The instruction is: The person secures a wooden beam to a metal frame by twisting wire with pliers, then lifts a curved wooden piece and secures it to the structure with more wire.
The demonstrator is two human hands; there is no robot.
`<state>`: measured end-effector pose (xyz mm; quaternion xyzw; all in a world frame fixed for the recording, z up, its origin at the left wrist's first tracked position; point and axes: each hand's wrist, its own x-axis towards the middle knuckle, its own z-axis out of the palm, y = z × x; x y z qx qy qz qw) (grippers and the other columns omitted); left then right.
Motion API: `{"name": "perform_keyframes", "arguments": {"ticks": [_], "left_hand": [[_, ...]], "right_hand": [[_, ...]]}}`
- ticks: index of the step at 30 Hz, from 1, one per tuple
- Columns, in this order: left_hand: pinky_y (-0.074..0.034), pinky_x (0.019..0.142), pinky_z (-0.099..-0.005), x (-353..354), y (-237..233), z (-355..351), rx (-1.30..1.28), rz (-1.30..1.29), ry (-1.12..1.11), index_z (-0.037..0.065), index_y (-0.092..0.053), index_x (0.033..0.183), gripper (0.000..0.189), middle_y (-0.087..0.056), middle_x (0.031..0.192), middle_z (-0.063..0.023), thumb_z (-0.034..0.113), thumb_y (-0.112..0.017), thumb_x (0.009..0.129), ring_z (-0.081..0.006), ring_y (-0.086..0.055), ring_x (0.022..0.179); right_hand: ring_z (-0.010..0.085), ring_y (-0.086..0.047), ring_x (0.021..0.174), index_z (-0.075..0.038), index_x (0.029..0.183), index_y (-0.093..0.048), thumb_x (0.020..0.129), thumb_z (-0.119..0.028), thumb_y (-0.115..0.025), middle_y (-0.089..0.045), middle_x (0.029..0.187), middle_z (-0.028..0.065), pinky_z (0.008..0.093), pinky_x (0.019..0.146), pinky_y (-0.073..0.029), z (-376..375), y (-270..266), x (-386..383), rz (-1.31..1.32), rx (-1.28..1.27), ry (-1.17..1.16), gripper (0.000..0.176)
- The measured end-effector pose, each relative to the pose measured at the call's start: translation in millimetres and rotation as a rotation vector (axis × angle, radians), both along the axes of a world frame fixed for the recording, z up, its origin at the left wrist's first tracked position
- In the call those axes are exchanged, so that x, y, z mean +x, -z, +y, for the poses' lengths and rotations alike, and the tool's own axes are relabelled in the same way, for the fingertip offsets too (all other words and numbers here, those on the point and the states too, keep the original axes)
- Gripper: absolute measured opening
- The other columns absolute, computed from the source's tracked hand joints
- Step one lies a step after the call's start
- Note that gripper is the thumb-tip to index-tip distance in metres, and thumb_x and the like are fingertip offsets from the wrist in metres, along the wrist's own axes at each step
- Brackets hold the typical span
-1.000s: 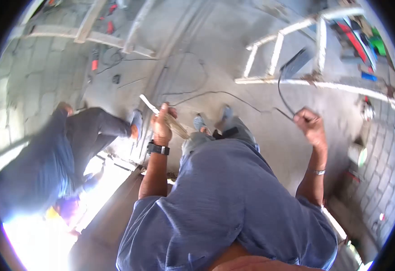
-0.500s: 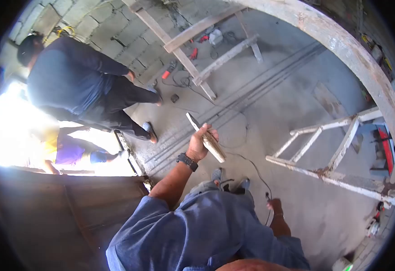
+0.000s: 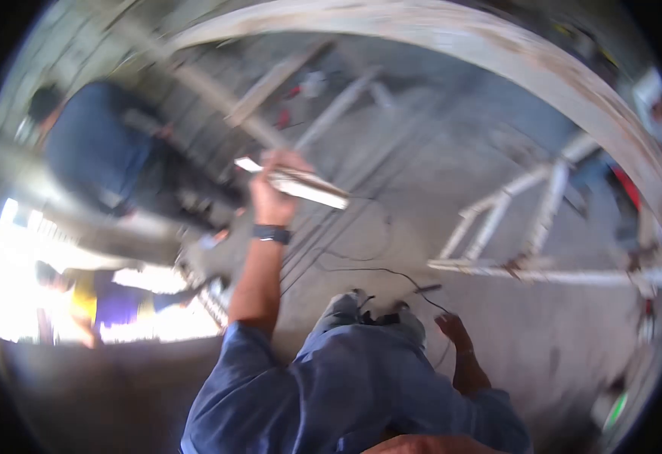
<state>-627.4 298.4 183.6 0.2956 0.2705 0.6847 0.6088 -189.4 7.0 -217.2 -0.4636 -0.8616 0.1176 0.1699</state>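
My left hand (image 3: 270, 181) grips a short, flat, pale piece of wood (image 3: 312, 189), which sticks out on both sides of the fingers. A dark watch is on that wrist. Low at my right side, my right hand (image 3: 452, 327) hangs with loosely bent fingers and no object visible in it, though blur softens its outline. A thin black cable (image 3: 376, 269) runs across the floor and passes behind this hand. On the cable, just above the hand, lies a small dark piece (image 3: 428, 288), perhaps a connector.
A person in dark clothes (image 3: 100, 144) bends at the left. Another person (image 3: 111, 303) is beyond the bright opening. A wooden frame (image 3: 270, 91) stands ahead, a whitish ladder-like frame (image 3: 546, 208) at the right. A large curved beam (image 3: 452, 26) arches across the top.
The view has turned and blurred. My left hand has moved up and left with the wood, which lies flatter now. The dark-clothed person is bent lower. The cable's dark piece appears farther from my right hand.
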Motion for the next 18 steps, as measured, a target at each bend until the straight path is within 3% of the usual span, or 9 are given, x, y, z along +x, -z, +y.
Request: {"name": "perform_keyframes", "arguments": {"ticks": [2, 3, 4, 6, 7, 9, 11, 15, 18], "left_hand": [[-0.046, 0.075, -0.0393, -0.7, -37.5, 27.2, -0.101, -0.190, -0.001, -0.007, -0.055, 0.096, 0.036, -0.058, 0.081, -0.0115, 0.028, -0.054, 0.089, -0.0242, -0.056, 0.076], [-0.046, 0.075, -0.0390, -3.0, -51.9, 42.1, -0.026, -0.126, 0.048, -0.009, -0.052, 0.103, 0.048, -0.057, 0.089, -0.0122, 0.036, -0.050, 0.089, -0.0241, -0.054, 0.081], [-0.047, 0.079, -0.0409, -21.9, -46.7, 69.5, 0.060, -0.164, 0.186, -0.012, -0.048, 0.112, 0.061, -0.056, 0.098, -0.0151, 0.044, -0.049, 0.088, -0.0269, -0.054, 0.089], [-0.037, 0.102, -0.0459, -52.9, -40.0, 123.0, 0.081, -0.239, 0.139, -0.010, -0.030, 0.133, 0.082, -0.047, 0.124, -0.0227, 0.051, -0.055, 0.084, -0.0328, -0.049, 0.112], [-0.033, 0.106, -0.0464, -50.7, -46.5, 139.5, 0.089, -0.273, 0.120, -0.008, -0.023, 0.137, 0.087, -0.039, 0.133, -0.0234, 0.052, -0.056, 0.084, -0.0333, -0.044, 0.119], [-0.027, 0.110, -0.0471, -64.7, -53.3, 180.4, 0.116, -0.311, 0.132, -0.005, -0.012, 0.143, 0.096, -0.024, 0.146, -0.0234, 0.054, -0.057, 0.082, -0.0336, -0.034, 0.131], [-0.025, 0.110, -0.0476, -66.0, -62.1, 211.7, 0.124, -0.290, 0.153, -0.005, -0.007, 0.144, 0.103, -0.018, 0.149, -0.0223, 0.061, -0.055, 0.081, -0.0334, -0.027, 0.136], [-0.021, 0.110, -0.0494, -73.0, -78.1, 269.0, 0.093, -0.248, 0.071, -0.007, -0.012, 0.143, 0.106, -0.020, 0.148, -0.0234, 0.070, -0.047, 0.079, -0.0349, -0.025, 0.136], [-0.021, 0.109, -0.0532, -55.1, -97.5, 283.6, 0.105, -0.285, -0.084, -0.004, -0.021, 0.142, 0.101, -0.024, 0.147, -0.0218, 0.070, -0.046, 0.079, -0.0368, -0.025, 0.135]], "right_hand": [[0.0280, -0.062, 0.082, -0.009, 0.087, -0.059, 0.080, -0.017, -0.060, -0.061, 0.087, 0.0107, 0.0413, 0.064, -0.050, 46.3, -70.2, -20.8, -0.014, -0.041, 0.015, 0.011], [0.0299, -0.061, 0.088, -0.006, 0.094, -0.060, 0.085, -0.020, -0.058, -0.062, 0.096, 0.0128, 0.0416, 0.070, -0.050, 70.1, -120.4, -37.1, 0.172, -0.387, 0.250, 0.016], [0.0315, -0.060, 0.090, -0.004, 0.101, -0.059, 0.089, -0.023, -0.057, -0.061, 0.100, 0.0153, 0.0409, 0.075, -0.050, 92.3, -191.7, -50.7, 0.184, -0.166, 0.196, 0.023], [0.0345, -0.061, 0.090, -0.002, 0.109, -0.057, 0.087, -0.031, -0.060, -0.061, 0.097, 0.0190, 0.0413, 0.077, -0.049, 131.4, -310.5, -73.2, 0.361, -0.366, 0.392, 0.036], [0.0354, -0.062, 0.090, -0.002, 0.112, -0.057, 0.087, -0.032, -0.061, -0.062, 0.098, 0.0193, 0.0420, 0.078, -0.049, 145.8, -390.3, -87.1, 0.395, -0.480, 0.424, 0.039], [0.0352, -0.062, 0.083, -0.004, 0.121, -0.053, 0.087, -0.035, -0.062, -0.063, 0.099, 0.0185, 0.0418, 0.073, -0.049, 167.2, -463.7, -107.9, 0.499, 0.004, 0.269, 0.047], [0.0331, -0.058, 0.074, -0.004, 0.120, -0.054, 0.083, -0.037, -0.064, -0.062, 0.091, 0.0172, 0.0421, 0.068, -0.047, 190.9, -550.8, -127.3, 0.364, 0.207, 0.189, 0.050], [0.0319, -0.058, 0.085, -0.002, 0.101, -0.058, 0.076, -0.044, -0.066, -0.062, 0.081, 0.0161, 0.0436, 0.076, -0.042, 280.2, -634.6, -175.7, 0.192, 0.822, 0.091, 0.049], [0.0325, -0.060, 0.093, -0.005, 0.109, -0.056, 0.069, -0.047, -0.071, -0.064, 0.093, 0.0153, 0.0450, 0.078, -0.042, 348.4, -663.5, -182.4, -0.221, 0.421, 0.338, 0.059]]}}
